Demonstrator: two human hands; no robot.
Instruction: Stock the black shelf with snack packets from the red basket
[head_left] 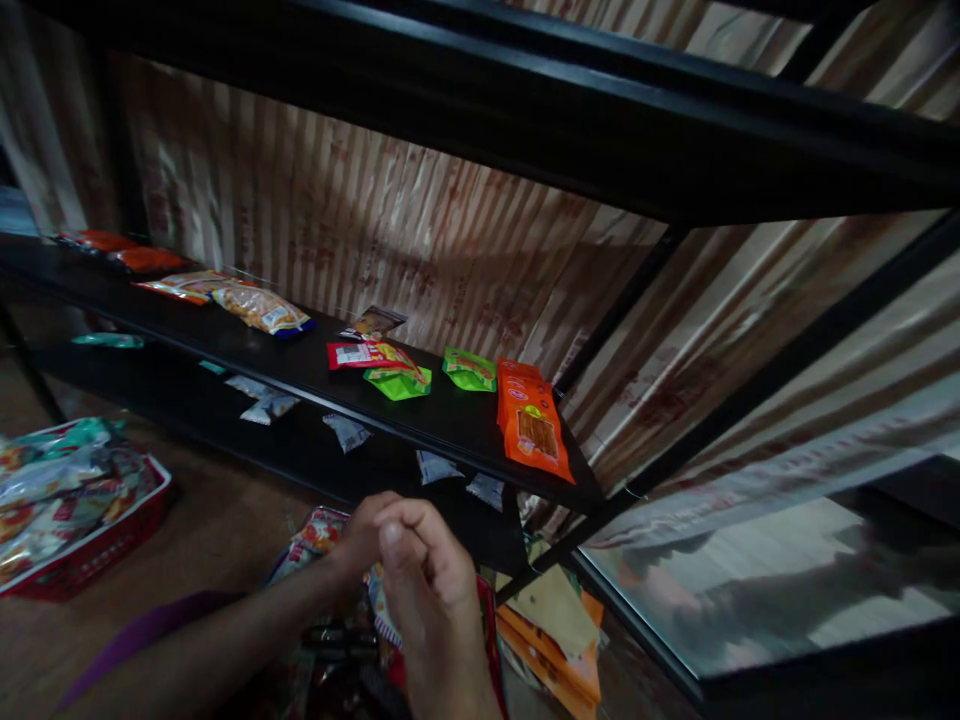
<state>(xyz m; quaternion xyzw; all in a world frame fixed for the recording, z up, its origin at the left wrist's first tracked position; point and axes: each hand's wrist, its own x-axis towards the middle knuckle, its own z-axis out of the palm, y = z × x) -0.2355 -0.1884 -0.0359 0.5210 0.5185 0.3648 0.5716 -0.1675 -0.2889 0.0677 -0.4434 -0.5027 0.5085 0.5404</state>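
My left hand (366, 535) and my right hand (435, 570) meet in front of the lower shelf, touching each other. The right hand's fingers are curled in with the thumb along them, and no item shows in it. Behind it, the left hand's fingers are mostly hidden. Beneath both hands is a red-rimmed basket (491, 640) with snack packets, among them a red and white packet (324, 528). Nearest on the shelf above are a red packet (371, 355), green packets (469, 369) and a stack of orange packets (532, 420).
The black shelf (450, 420) also bears yellowish snack bags (259, 305) and orange-red packets (150, 260). Small silvery packets (346, 432) lie on the lower shelf (390, 480). A full red basket (97, 550) stands left. Orange cardboard (555, 640) and a glass-topped case (772, 590) are right.
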